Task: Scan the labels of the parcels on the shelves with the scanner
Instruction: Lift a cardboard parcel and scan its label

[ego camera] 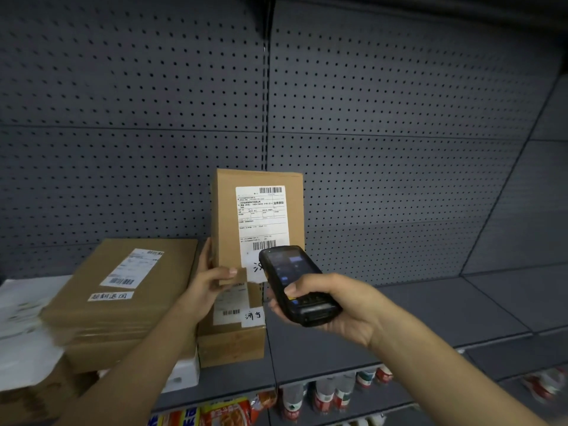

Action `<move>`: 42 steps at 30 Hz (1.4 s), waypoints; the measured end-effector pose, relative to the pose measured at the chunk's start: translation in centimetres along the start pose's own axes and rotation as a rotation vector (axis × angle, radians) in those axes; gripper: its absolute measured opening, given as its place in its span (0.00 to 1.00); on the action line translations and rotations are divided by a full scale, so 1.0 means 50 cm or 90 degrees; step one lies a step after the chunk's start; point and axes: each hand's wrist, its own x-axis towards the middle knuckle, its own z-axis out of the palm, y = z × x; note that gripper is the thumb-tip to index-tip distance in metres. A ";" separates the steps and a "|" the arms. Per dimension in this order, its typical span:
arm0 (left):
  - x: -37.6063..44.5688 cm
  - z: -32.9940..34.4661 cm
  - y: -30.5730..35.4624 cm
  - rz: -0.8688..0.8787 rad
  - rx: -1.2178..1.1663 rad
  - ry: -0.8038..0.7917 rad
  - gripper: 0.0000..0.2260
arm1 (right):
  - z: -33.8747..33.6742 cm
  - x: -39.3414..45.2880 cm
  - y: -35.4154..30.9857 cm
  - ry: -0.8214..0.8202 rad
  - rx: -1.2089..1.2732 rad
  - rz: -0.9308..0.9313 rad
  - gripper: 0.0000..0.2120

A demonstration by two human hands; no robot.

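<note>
My left hand [210, 276] grips the lower left corner of a brown cardboard parcel [226, 216], held upright with its white shipping label [262, 219] facing me. My right hand [335, 302] holds a black handheld scanner [292, 279], its top end just in front of the label's lower barcode. Beneath the raised parcel, another brown parcel [232, 342] with a label and a handwritten sticker stands on the grey shelf [430, 305]. A large flat brown parcel [123, 284] with its own label lies to the left on a stack.
White packages [21, 333] lie at the far left beside the stack. A grey pegboard wall [384, 133] backs the shelf. The lower shelf holds bottled drinks [335, 392] and red snack packets [227, 413].
</note>
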 end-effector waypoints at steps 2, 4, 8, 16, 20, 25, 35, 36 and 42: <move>0.001 0.010 0.003 0.001 -0.005 0.002 0.55 | -0.001 -0.006 -0.011 -0.009 -0.009 0.007 0.21; 0.004 0.016 0.008 0.006 -0.007 -0.001 0.55 | -0.003 -0.013 -0.022 -0.014 -0.017 0.012 0.21; 0.012 0.036 0.023 0.012 0.008 -0.022 0.55 | -0.004 -0.024 -0.042 -0.001 -0.012 0.016 0.18; 0.016 0.057 0.018 0.030 0.004 -0.006 0.57 | -0.011 -0.035 -0.048 0.016 -0.019 0.005 0.30; 0.014 0.052 0.006 0.027 0.005 0.000 0.56 | -0.011 -0.049 -0.043 -0.004 -0.057 0.001 0.26; 0.011 0.047 -0.005 0.019 -0.015 0.021 0.56 | -0.005 -0.054 -0.032 -0.011 -0.043 -0.002 0.21; 0.007 0.016 -0.016 -0.006 0.004 0.008 0.56 | 0.009 -0.048 -0.021 -0.001 -0.024 0.000 0.20; 0.007 0.012 -0.017 -0.010 0.006 0.006 0.56 | 0.011 -0.048 -0.019 0.003 -0.029 0.001 0.20; 0.004 0.006 -0.029 -0.024 -0.010 0.012 0.59 | 0.017 -0.043 -0.009 0.025 -0.036 0.014 0.17</move>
